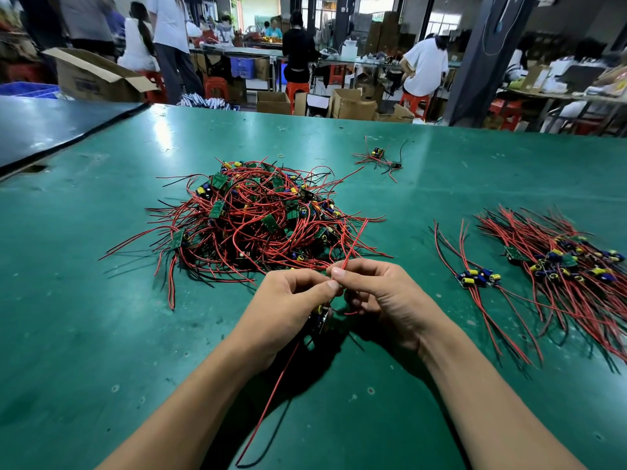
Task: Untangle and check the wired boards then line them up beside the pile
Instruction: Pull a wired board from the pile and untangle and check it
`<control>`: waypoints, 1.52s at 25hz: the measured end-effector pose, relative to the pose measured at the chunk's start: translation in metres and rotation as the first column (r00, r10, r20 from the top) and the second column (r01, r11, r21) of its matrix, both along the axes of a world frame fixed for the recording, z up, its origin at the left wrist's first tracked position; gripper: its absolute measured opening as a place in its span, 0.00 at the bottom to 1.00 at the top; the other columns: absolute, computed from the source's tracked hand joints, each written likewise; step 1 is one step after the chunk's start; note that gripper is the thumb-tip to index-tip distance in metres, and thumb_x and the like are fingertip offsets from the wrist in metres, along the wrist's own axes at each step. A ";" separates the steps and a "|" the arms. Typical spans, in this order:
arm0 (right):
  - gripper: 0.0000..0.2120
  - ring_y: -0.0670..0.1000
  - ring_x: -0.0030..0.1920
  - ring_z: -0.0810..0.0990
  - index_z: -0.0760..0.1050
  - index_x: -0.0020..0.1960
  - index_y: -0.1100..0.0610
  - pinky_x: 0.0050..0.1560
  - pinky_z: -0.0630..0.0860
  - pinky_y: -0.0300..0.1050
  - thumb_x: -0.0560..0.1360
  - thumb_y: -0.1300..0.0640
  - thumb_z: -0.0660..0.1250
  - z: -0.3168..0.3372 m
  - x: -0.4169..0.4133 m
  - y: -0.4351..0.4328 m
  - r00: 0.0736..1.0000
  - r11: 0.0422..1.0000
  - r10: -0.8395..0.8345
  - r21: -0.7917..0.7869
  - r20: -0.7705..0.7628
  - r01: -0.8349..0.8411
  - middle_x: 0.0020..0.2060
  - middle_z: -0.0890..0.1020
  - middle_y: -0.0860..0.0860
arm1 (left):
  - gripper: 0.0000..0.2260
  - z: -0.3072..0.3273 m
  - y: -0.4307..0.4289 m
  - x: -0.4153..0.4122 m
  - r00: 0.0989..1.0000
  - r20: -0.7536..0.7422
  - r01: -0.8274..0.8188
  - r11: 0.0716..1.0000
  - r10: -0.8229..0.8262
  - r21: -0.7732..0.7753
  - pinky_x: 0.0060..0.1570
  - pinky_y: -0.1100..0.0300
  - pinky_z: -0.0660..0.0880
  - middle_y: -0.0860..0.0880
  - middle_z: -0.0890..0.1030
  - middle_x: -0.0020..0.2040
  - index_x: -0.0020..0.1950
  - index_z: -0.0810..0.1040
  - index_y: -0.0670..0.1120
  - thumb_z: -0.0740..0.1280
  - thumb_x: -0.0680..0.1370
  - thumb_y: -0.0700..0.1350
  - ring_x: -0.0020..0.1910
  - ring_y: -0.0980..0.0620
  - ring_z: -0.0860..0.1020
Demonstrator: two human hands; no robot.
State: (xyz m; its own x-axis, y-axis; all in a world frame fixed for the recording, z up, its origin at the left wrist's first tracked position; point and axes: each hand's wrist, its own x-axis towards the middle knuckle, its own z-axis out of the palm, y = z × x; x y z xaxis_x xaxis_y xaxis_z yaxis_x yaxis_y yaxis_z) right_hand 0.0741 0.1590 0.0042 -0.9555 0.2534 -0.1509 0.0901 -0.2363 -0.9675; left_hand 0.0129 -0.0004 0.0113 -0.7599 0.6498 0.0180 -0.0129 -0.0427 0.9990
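A tangled pile of small green boards with red and black wires lies in the middle of the green table. Just in front of it my left hand holds one wired board, mostly hidden under the fingers, with a long red wire hanging toward me. My right hand pinches another red wire of that board, which rises toward the pile. To the right lie sorted boards in a row, wires combed out, with one board set a little apart on their left.
A single wired board lies alone behind the pile. A dark table adjoins on the far left. Beyond the table's far edge are cardboard boxes, red stools and several people at other benches.
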 end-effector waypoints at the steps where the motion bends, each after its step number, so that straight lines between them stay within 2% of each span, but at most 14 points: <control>1: 0.14 0.43 0.28 0.73 0.86 0.43 0.54 0.28 0.68 0.33 0.61 0.51 0.83 0.000 0.000 0.000 1.000 1.000 -0.008 -0.002 -0.010 0.008 0.35 0.82 0.50 | 0.06 0.000 0.000 0.000 1.000 0.008 -0.002 1.000 0.002 -0.004 0.32 0.67 0.72 0.49 0.82 0.32 0.40 0.85 0.44 0.70 0.76 0.40 0.30 0.57 0.77; 4: 0.10 0.44 0.27 0.72 0.86 0.41 0.54 0.26 0.67 0.34 0.62 0.53 0.81 0.002 0.000 0.000 1.000 0.999 -0.013 -0.038 -0.008 0.013 0.32 0.81 0.50 | 0.07 0.002 0.000 0.000 1.000 0.026 -0.006 1.000 0.006 -0.020 0.29 0.65 0.72 0.49 0.80 0.30 0.39 0.85 0.45 0.70 0.76 0.40 0.27 0.55 0.76; 7: 0.09 0.43 0.26 0.71 0.85 0.39 0.54 0.25 0.68 0.34 0.61 0.55 0.81 0.004 0.001 0.000 1.000 0.996 -0.012 -0.092 0.024 0.014 0.31 0.79 0.50 | 0.07 0.003 -0.001 0.001 0.999 0.045 0.003 1.000 -0.003 -0.007 0.26 0.66 0.70 0.46 0.78 0.27 0.39 0.83 0.42 0.70 0.76 0.39 0.24 0.52 0.74; 10: 0.12 0.43 0.24 0.69 0.83 0.37 0.56 0.23 0.66 0.33 0.56 0.58 0.81 0.005 -0.001 0.000 0.995 0.988 -0.090 -0.124 0.036 0.094 0.31 0.76 0.51 | 0.08 0.003 -0.002 0.001 1.000 -0.006 0.026 0.999 -0.026 -0.024 0.26 0.67 0.68 0.45 0.78 0.27 0.38 0.82 0.41 0.70 0.76 0.40 0.23 0.52 0.73; 13: 0.13 0.43 0.23 0.69 0.81 0.37 0.56 0.22 0.66 0.33 0.55 0.59 0.80 0.008 -0.002 0.005 0.985 0.978 -0.170 -0.118 0.017 0.171 0.28 0.77 0.49 | 0.08 0.003 -0.001 0.000 0.998 -0.036 0.052 0.999 -0.052 -0.018 0.27 0.65 0.70 0.46 0.78 0.27 0.36 0.82 0.43 0.70 0.76 0.40 0.23 0.51 0.74; 16: 0.08 0.43 0.21 0.68 0.80 0.33 0.54 0.22 0.65 0.33 0.59 0.61 0.79 0.010 0.000 0.012 0.964 0.956 -0.266 -0.126 0.003 0.264 0.26 0.76 0.48 | 0.08 0.003 0.000 0.002 0.994 -0.056 0.088 0.996 -0.089 -0.014 0.27 0.65 0.71 0.46 0.78 0.27 0.37 0.82 0.42 0.70 0.76 0.39 0.24 0.51 0.76; 19: 0.09 0.42 0.21 0.67 0.78 0.38 0.57 0.22 0.65 0.33 0.68 0.66 0.76 0.007 -0.003 0.014 0.926 0.920 -0.377 -0.118 -0.011 0.373 0.26 0.78 0.48 | 0.07 0.004 0.000 0.003 0.991 -0.080 0.102 0.994 -0.104 -0.038 0.28 0.66 0.71 0.46 0.78 0.27 0.38 0.82 0.41 0.70 0.76 0.40 0.25 0.51 0.76; 24: 0.07 0.42 0.21 0.67 0.78 0.40 0.56 0.24 0.62 0.35 0.71 0.64 0.75 0.003 -0.007 0.014 0.861 0.858 -0.507 -0.121 -0.041 0.499 0.27 0.76 0.47 | 0.07 0.005 0.001 0.004 0.986 -0.111 0.119 0.990 -0.127 -0.072 0.28 0.66 0.70 0.47 0.78 0.26 0.40 0.82 0.39 0.70 0.77 0.39 0.24 0.52 0.75; 27: 0.05 0.43 0.21 0.65 0.77 0.43 0.58 0.23 0.62 0.36 0.75 0.61 0.73 0.003 -0.008 0.012 0.857 0.854 -0.513 -0.139 -0.054 0.502 0.25 0.72 0.46 | 0.07 0.005 0.000 0.005 0.983 -0.107 0.140 0.987 -0.148 -0.076 0.28 0.65 0.71 0.47 0.78 0.26 0.39 0.82 0.40 0.70 0.77 0.40 0.25 0.51 0.76; 29: 0.07 0.43 0.20 0.63 0.76 0.43 0.59 0.22 0.61 0.36 0.78 0.59 0.69 0.005 -0.009 0.012 0.874 0.858 -0.486 -0.194 -0.011 0.475 0.26 0.70 0.48 | 0.07 0.006 -0.001 0.005 0.979 -0.116 0.161 0.984 -0.169 -0.076 0.29 0.64 0.71 0.48 0.78 0.27 0.39 0.82 0.41 0.70 0.77 0.40 0.26 0.50 0.76; 31: 0.11 0.43 0.18 0.61 0.74 0.40 0.58 0.20 0.59 0.35 0.80 0.58 0.65 0.010 -0.007 0.013 0.908 0.838 -0.413 -0.358 0.076 0.412 0.26 0.68 0.48 | 0.07 0.006 -0.001 0.006 0.976 -0.096 0.191 0.980 -0.196 -0.059 0.30 0.63 0.71 0.48 0.78 0.28 0.39 0.83 0.42 0.70 0.77 0.42 0.27 0.50 0.76; 34: 0.12 0.42 0.17 0.61 0.71 0.38 0.58 0.17 0.61 0.34 0.80 0.59 0.63 0.017 -0.004 0.016 0.947 0.714 -0.289 -0.626 0.143 0.313 0.27 0.66 0.48 | 0.07 0.008 -0.001 0.007 0.974 -0.014 0.227 0.974 -0.227 -0.012 0.31 0.62 0.72 0.47 0.79 0.29 0.39 0.84 0.44 0.71 0.76 0.42 0.28 0.49 0.76; 36: 0.12 0.41 0.17 0.60 0.71 0.38 0.59 0.17 0.60 0.34 0.79 0.59 0.64 0.017 -0.002 0.017 0.946 0.716 -0.286 -0.623 0.151 0.315 0.27 0.65 0.48 | 0.07 0.008 -0.002 0.008 0.975 0.013 0.223 0.975 -0.222 -0.015 0.31 0.62 0.72 0.46 0.79 0.30 0.40 0.84 0.43 0.70 0.76 0.42 0.28 0.49 0.76; 38: 0.11 0.41 0.18 0.60 0.74 0.39 0.60 0.18 0.60 0.33 0.79 0.58 0.66 0.013 -0.002 0.017 0.920 0.791 -0.365 -0.472 0.144 0.388 0.27 0.65 0.48 | 0.08 0.008 -0.001 0.008 0.979 0.055 0.198 0.979 -0.195 -0.043 0.31 0.60 0.73 0.45 0.80 0.32 0.43 0.83 0.40 0.69 0.77 0.43 0.27 0.48 0.77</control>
